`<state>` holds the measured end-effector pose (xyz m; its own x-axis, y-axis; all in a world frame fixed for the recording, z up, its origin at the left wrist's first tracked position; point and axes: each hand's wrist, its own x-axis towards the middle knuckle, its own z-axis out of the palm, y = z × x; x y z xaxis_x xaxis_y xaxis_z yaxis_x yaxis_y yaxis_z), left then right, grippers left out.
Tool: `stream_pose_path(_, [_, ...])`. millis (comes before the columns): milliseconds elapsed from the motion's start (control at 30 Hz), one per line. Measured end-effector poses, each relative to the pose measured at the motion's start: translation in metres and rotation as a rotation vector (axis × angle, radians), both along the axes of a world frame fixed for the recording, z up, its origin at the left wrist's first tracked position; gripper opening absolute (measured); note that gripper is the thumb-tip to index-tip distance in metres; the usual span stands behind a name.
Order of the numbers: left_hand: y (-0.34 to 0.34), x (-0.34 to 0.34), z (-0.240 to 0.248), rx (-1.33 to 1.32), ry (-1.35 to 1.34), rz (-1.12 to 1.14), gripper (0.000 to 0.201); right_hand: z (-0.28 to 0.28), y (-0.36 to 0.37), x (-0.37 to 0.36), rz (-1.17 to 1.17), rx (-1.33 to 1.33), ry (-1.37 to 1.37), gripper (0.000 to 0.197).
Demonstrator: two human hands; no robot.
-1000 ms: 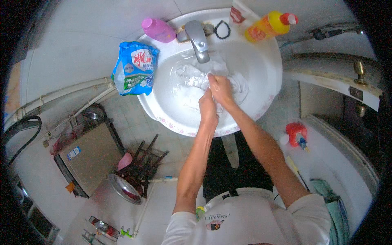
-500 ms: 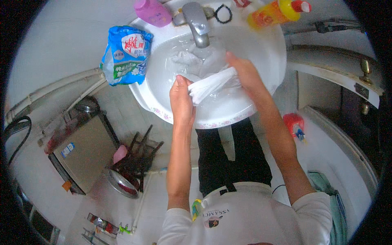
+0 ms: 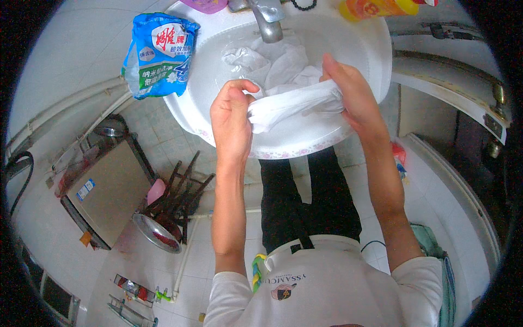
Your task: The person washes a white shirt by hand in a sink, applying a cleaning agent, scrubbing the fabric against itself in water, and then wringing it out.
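Note:
A wet white cloth [image 3: 294,103] is stretched between my two hands over the front part of the white washbasin [image 3: 210,65]. My left hand [image 3: 231,111] grips its left end, thumb bent on top. The right end is held in my right hand [image 3: 353,98], its thumb pointing up and away from me. The rest of the cloth trails back in a crumpled heap in the basin, below the metal tap [image 3: 267,24]. What kind of garment or cloth it is, I cannot tell.
A blue washing powder bag [image 3: 160,57] stands on the basin's left rim. Behind are a purple bottle [image 3: 204,4], a dark bead bracelet [image 3: 304,5] and a yellow-orange bottle [image 3: 376,8]. Down left are a dark wooden stool [image 3: 182,188] and a metal basin [image 3: 157,233].
My hands have moved farther apart, pulling the held stretch of cloth longer and tauter. The view has shifted, so the basin and tap sit higher in the picture.

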<state>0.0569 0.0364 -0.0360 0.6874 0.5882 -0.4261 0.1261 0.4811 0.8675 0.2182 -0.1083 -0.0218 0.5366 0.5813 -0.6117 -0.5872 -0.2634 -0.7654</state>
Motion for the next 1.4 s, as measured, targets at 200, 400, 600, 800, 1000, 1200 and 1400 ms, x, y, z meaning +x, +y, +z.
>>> stream_pose_path(200, [0.006,-0.002,0.012,-0.014,-0.031,-0.145,0.028,0.002,-0.013,0.007,0.352,0.061,-0.330,0.025])
stream_pose_path(400, [0.013,-0.002,0.028,0.034,0.094,-0.345,0.031,0.018,-0.018,0.020,0.574,-0.016,-0.458,0.019])
stream_pose_path(600, [0.018,-0.012,0.024,0.009,0.099,-0.425,0.009,0.011,-0.023,0.021,0.548,0.030,-0.437,0.026])
stream_pose_path(800, [0.015,-0.010,0.015,-0.059,0.054,-0.398,0.014,0.002,-0.018,0.018,0.526,-0.009,-0.399,0.034])
stream_pose_path(1000, [0.006,0.003,0.002,-0.100,0.128,-0.348,0.017,-0.005,-0.003,0.007,0.700,-0.073,-0.609,0.030])
stream_pose_path(1200, [0.006,0.007,-0.004,0.204,0.300,-0.476,0.013,-0.027,-0.013,0.031,0.799,0.017,-0.449,0.028])
stream_pose_path(1400, [0.003,0.014,-0.004,0.113,0.245,-0.454,0.013,-0.032,-0.012,0.021,0.799,0.154,-0.411,0.026])
